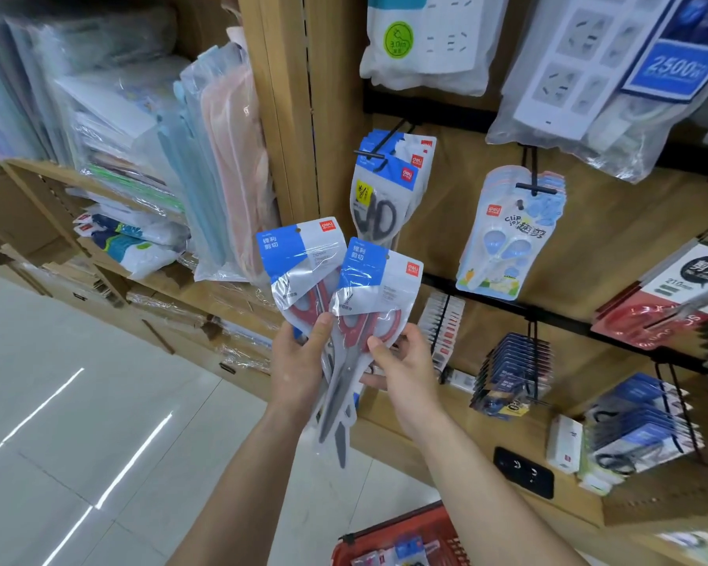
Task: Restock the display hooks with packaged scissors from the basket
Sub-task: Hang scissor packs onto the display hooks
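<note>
My left hand (pixel 299 361) grips a packaged pair of red-handled scissors (pixel 299 263) by its lower part. My right hand (pixel 405 369) holds a second, matching pack (pixel 379 279) just to the right, overlapping the first. Both packs have blue and white header cards and stand upright in front of the wooden display wall. Above them a black hook (pixel 379 147) carries several packs of black-handled scissors (pixel 385 198). The red basket (pixel 385 541) sits on the floor at the bottom edge, with a few packs inside.
A hook to the right holds light blue children's scissors (pixel 507 239). Lower hooks carry dark blue packs (pixel 511 369) and more scissors (pixel 642 422). Power strips (pixel 430 38) hang above. Shelves of plastic folders (pixel 205 157) stand to the left, over a pale tiled floor (pixel 78 402).
</note>
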`<state>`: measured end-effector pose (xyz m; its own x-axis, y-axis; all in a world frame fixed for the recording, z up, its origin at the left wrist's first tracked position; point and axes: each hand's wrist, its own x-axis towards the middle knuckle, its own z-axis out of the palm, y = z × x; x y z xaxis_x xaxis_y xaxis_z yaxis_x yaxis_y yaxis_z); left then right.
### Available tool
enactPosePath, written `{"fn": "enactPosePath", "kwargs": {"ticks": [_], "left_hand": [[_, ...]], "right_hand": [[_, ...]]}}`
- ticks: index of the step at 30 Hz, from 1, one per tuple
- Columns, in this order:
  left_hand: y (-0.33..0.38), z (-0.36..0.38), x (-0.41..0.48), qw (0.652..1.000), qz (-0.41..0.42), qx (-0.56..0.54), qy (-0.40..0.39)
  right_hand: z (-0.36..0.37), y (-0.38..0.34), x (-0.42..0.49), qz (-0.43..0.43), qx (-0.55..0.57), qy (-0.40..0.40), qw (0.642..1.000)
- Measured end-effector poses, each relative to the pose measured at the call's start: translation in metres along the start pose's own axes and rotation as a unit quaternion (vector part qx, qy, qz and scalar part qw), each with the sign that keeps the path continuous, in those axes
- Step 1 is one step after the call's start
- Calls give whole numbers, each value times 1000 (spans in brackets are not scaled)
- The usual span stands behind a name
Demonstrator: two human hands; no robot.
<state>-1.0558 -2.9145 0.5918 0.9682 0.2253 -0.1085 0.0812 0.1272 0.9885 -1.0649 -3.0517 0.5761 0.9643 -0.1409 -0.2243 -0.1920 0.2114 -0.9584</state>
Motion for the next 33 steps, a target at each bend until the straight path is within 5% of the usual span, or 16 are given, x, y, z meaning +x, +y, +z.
{"fn": "enactPosePath", "kwargs": {"ticks": [10,19,33], "left_hand": [[-3,-7,7,1000,5,-1,8],[0,-34,21,999,19,1,40],[3,-51,20,998,11,14,66]], "right_hand": [[-17,-8,13,-1,-5,4,1000],[-16,-59,63,-107,-92,20,990],[1,-72,83,-151,-162,0,975]]}}
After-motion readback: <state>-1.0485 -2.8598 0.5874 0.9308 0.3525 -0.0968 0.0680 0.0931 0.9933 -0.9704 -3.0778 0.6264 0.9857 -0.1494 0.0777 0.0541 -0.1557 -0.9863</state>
